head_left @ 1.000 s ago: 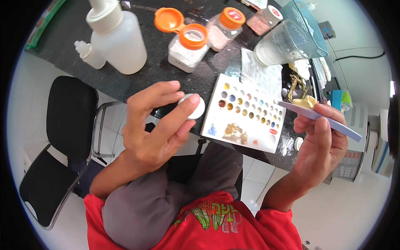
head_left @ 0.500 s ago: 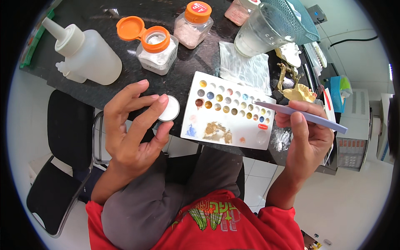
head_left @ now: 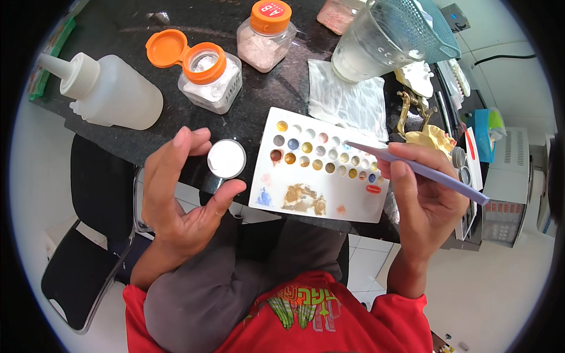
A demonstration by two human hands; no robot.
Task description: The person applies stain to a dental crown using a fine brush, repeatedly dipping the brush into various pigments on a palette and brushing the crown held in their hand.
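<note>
A small round dish of white powder point(head_left: 226, 159) stands at the table's front edge. Beside it, my left hand point(head_left: 185, 197) is open, with thumb and fingers spread and apart from the rim. My right hand point(head_left: 421, 194) grips a slim lavender tool, flat and tapered point(head_left: 447, 183); whether it is a spatula or tweezers I cannot tell. Its thin tip hangs over the wells of a white paint palette point(head_left: 353, 206), close to the upper row. The wells hold yellow, brown, grey, blue and white colours, and brown and blue smears mark the palette's lower part.
Behind stand a white squeeze bottle point(head_left: 126, 94), an opened orange-capped jar of white powder point(head_left: 215, 88), a closed orange-capped jar point(head_left: 268, 44) and a clear cup point(head_left: 359, 53) on a folded cloth point(head_left: 335, 97). Dental casts point(head_left: 429, 140) and a brass-coloured articulator point(head_left: 406, 115) lie right.
My left fingers have let go of the dish and drawn back to the left. The lavender tool's tip has shifted slightly left over the wells.
</note>
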